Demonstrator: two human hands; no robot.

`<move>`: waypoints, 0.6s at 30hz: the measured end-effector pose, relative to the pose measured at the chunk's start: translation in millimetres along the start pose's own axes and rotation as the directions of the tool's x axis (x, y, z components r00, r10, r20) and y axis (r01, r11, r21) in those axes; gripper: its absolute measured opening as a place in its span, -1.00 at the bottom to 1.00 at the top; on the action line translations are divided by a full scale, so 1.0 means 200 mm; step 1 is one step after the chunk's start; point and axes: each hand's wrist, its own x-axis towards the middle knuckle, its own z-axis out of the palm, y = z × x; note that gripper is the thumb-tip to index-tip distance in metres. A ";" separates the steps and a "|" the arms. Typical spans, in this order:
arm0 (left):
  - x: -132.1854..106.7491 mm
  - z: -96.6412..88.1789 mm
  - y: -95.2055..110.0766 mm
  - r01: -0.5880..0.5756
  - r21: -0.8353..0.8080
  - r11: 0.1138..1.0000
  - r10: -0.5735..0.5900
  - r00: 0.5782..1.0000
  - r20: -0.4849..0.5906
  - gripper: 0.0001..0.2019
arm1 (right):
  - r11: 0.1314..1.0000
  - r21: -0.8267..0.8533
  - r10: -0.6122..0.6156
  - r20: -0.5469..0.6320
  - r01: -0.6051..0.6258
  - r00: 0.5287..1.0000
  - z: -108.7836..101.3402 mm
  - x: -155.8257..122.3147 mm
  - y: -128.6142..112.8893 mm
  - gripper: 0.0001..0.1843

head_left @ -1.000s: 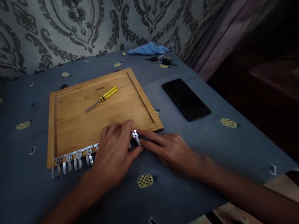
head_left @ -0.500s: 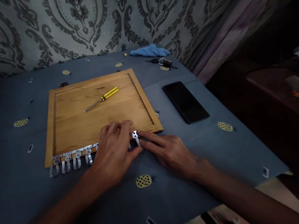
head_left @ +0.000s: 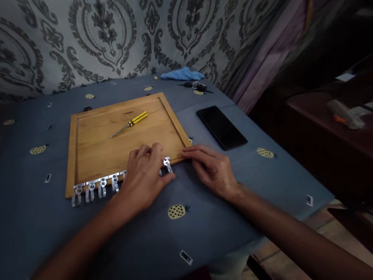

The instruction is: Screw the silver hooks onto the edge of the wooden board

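Can't read any text from here: lettered tag (head_left: 186, 257) printed near front edge of bench cloth (head_left: 135, 258), second tag (head_left: 309, 200) by right corner, both blurry.

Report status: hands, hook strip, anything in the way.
Left hand over hook strip, hiding part of it. Right hand at near right corner of wooden board. Strip along board's near edge. Yellow-handled screwdriver on board, away from strip.
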 end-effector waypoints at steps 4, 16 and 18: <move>0.00 0.00 0.00 0.010 0.017 1.000 -0.009 1.000 -0.012 -0.59 | 0.999 -0.023 -0.026 -0.043 0.025 0.999 0.01 0.00 0.01 -0.72; 0.00 0.01 -0.01 -0.008 0.005 1.000 0.008 0.999 -0.048 -0.62 | 0.999 -0.036 -0.005 -0.002 0.005 1.000 0.02 0.00 0.04 -0.68; 0.00 0.02 -0.02 -0.010 0.006 1.000 0.011 0.998 -0.061 -0.62 | 1.000 -0.030 -0.006 0.015 0.007 1.000 0.02 0.00 0.04 -0.69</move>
